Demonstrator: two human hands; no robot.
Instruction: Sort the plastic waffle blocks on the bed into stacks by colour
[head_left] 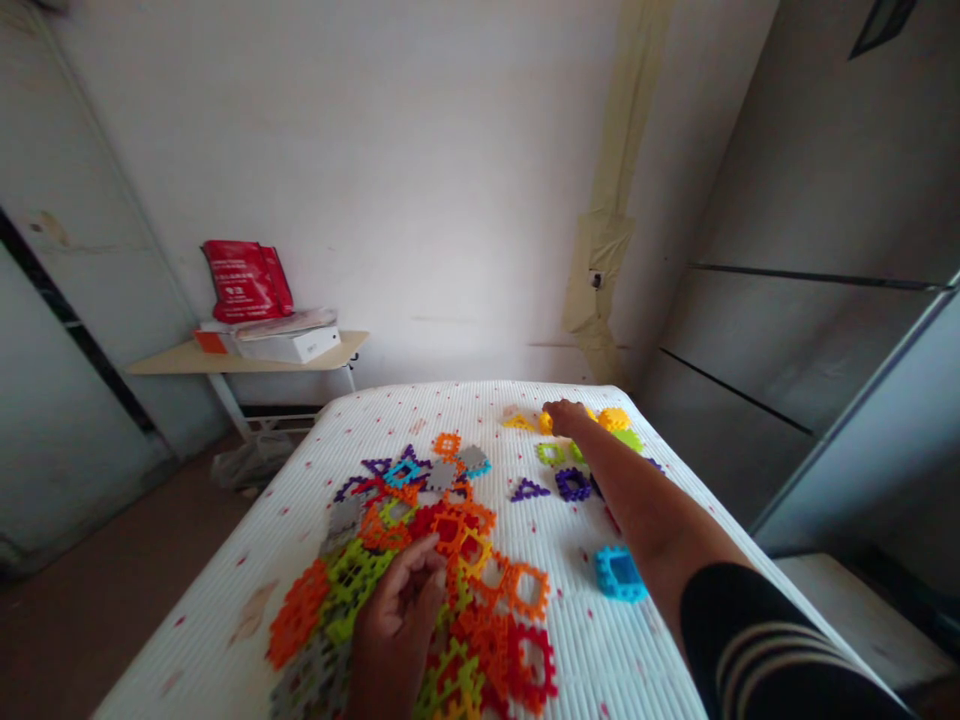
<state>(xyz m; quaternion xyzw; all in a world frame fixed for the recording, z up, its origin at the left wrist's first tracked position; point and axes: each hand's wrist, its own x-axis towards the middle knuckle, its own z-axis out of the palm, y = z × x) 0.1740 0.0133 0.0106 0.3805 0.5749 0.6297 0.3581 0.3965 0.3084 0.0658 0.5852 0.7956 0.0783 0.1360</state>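
Observation:
My left hand (397,625) is over the near pile of plastic interlocking tiles, palm turned inward. Its fingers are loosely curled, the thumb apart, and nothing shows between them. Beneath and around it lie green tiles (352,580), orange tiles (448,530), grey tiles and red tiles (531,665). My right arm stretches to the far right of the bed-like surface. There my right hand (568,417) has its fingers bent down on a yellow tile (546,423); the grip is partly hidden. A yellow triangle (519,423) lies to its left, a yellow stack (613,419) to its right.
Nearer than the right hand lie a light-green square (550,454), a purple triangle (529,489), a purple square (573,484) and a blue stack (619,573). A side table (172,358) with a red bag (244,280) stands left; a grey cabinet (810,300) stands right.

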